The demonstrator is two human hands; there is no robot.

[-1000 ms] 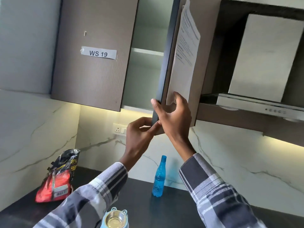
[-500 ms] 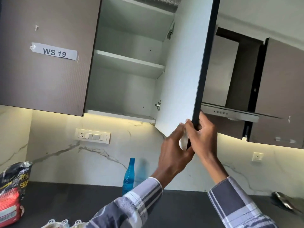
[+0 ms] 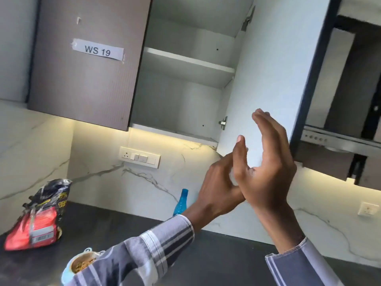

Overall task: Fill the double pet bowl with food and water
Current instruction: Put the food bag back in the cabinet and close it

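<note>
One pet bowl (image 3: 79,265) with kibble sits on the counter (image 3: 115,230), well below your two hands. One food bag (image 3: 36,219) left of it, one blue bottle (image 3: 180,203) behind. Your left hand (image 3: 218,186) is loosely curled and your right hand (image 3: 268,162) relaxed, both holding nothing.

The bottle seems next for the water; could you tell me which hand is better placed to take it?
Probably the left hand: the bottle stands just beside its wrist, while the right hand is raised farther right, by the open door.
</note>
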